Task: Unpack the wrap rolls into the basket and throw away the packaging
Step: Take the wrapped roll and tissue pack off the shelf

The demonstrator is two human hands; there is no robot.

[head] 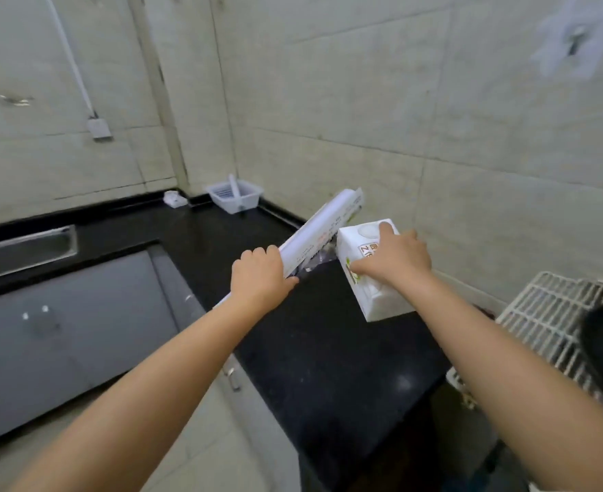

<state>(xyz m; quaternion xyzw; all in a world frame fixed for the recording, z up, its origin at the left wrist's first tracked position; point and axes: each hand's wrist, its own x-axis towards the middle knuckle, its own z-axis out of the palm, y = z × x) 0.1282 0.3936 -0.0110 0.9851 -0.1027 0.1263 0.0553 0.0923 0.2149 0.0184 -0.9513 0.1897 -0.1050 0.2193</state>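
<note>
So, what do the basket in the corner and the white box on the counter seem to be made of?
The basket looks like white moulded plastic, matte: its walls show thin slotted bars. The box under the right hand looks like printed cardboard with a smooth finish, given its sharp folded edges. The picture is soft, so both are likely, not certain.

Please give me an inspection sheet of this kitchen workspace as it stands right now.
Surface: black countertop, bare in front.
Job's things: wrap roll lifted at a slant; white box on the counter; white basket in the far corner, one roll standing in it.
Clutter: small white item by the corner.
Grippers: left hand grips the roll; right hand holds the box.
Cables: white conduit down to a wall socket.
Surroundings: tiled walls, steel sink, white wire rack.
</note>
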